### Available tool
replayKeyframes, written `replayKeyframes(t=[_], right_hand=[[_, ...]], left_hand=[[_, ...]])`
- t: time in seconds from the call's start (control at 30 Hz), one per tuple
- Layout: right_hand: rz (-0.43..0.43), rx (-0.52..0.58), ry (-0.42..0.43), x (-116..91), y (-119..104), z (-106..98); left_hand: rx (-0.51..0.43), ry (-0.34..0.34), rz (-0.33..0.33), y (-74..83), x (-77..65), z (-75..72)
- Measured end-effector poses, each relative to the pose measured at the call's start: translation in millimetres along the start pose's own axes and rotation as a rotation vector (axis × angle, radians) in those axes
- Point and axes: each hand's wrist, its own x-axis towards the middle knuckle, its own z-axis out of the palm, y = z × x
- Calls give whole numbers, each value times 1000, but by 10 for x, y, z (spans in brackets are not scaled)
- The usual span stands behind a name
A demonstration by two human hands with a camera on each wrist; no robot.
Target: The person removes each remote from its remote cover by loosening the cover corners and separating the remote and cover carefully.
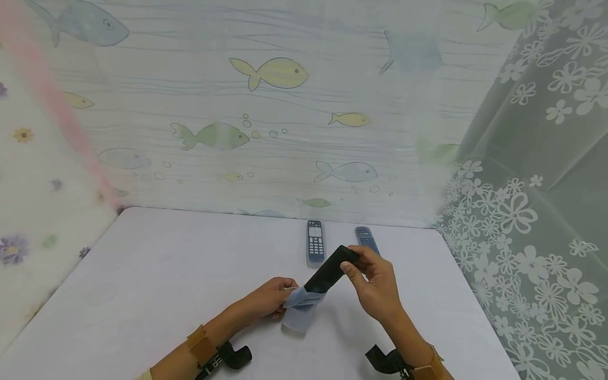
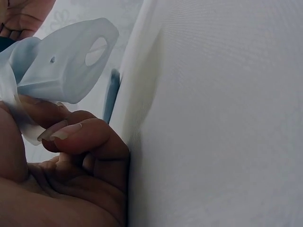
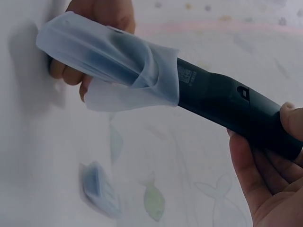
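A black remote control (image 1: pixel 329 271) is held at a slant above the table, its lower end inside a translucent bluish silicone cover (image 1: pixel 300 312). My right hand (image 1: pixel 377 282) pinches the bare upper end between thumb and fingers. At the other end my left hand (image 1: pixel 271 298) grips the cover, with curled fingers. The right wrist view shows the cover (image 3: pixel 118 61) bunched and folded around the remote (image 3: pixel 222 99), whose battery-lid side faces that camera. In the left wrist view a loose flap of the cover (image 2: pixel 90 61), with an oval hole, hangs over the fingers.
Two more remotes in bluish covers lie at the table's back: one upright in view with white keys (image 1: pixel 315 243), the other (image 1: pixel 367 238) partly behind my right hand. The white table (image 1: pixel 166 264) ends at a fish-patterned curtain (image 1: pixel 285 132).
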Motion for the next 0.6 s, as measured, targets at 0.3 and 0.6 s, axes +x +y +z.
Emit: replayKeyframes(t=[0.3,0.6], right_hand=[[22,5,12,35,4,-4],[52,-4,27,61,9,-23]], left_hand=[[26,-6,8,2,21,-52],[35,-14,5,-1,39,-87]])
